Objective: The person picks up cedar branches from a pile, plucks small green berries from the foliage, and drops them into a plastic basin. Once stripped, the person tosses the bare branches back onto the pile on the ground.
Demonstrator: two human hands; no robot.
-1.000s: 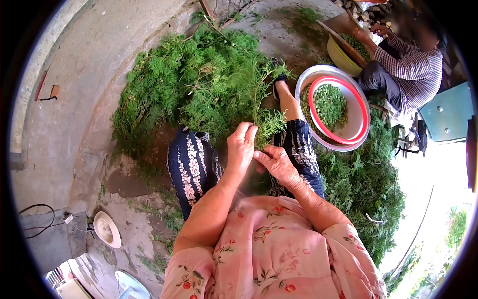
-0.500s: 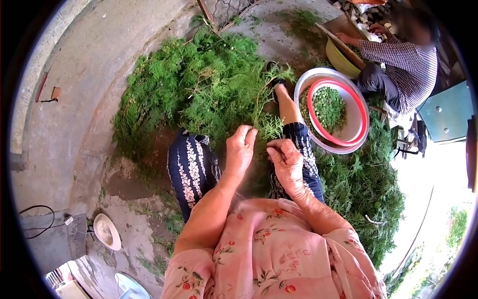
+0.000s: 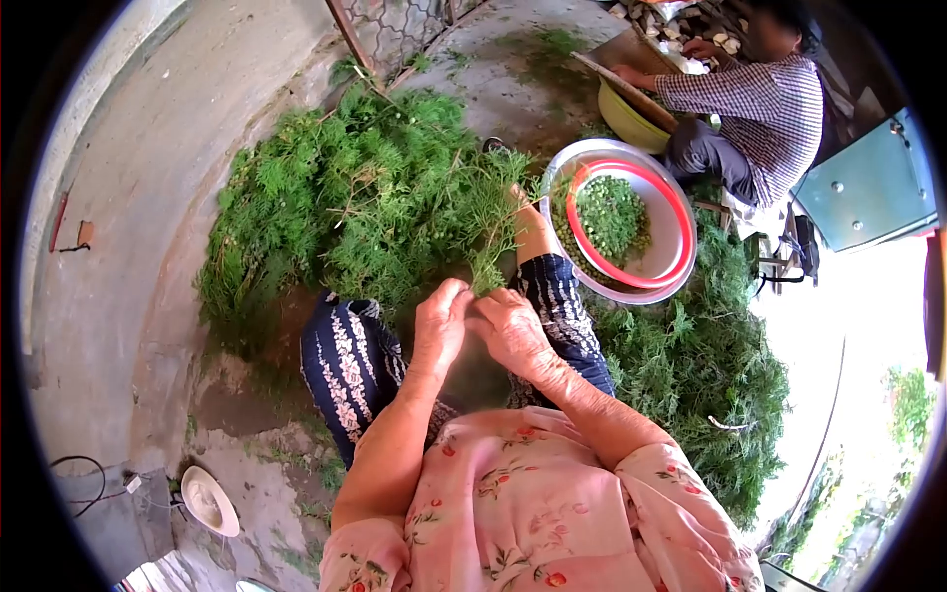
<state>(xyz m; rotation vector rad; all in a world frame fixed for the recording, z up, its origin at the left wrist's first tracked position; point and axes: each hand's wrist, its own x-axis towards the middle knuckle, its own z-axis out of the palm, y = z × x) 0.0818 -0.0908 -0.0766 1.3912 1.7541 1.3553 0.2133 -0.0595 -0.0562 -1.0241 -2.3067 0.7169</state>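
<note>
My left hand [image 3: 441, 322] is closed around the lower end of a leafy evergreen sprig [image 3: 490, 237], which rises upright from the fingers. Close against it, my right hand [image 3: 514, 332] has its fingers bent and pinched at the sprig's base. What the right fingertips grip is hidden by the hand. In front of both hands lies a large heap of cut evergreen branches [image 3: 306, 192]. To the right of the heap, a red-rimmed bowl [image 3: 679, 222] holding small green seed cones [image 3: 610, 212] sits inside a wider metal basin [image 3: 562, 163].
Another person [image 3: 760, 109] sits at the upper right, a hand by a wooden board [image 3: 621, 89] over a yellow-green basin [image 3: 631, 120]. More evergreen branches [image 3: 691, 395] cover the ground at right. A pale hat-like object [image 3: 209, 500] is at lower left, and a blue cabinet [image 3: 868, 187] at far right.
My right hand has come over to the left hand, closing the gap between them at the sprig's base. The whole view has shifted, so surroundings appear further left.
</note>
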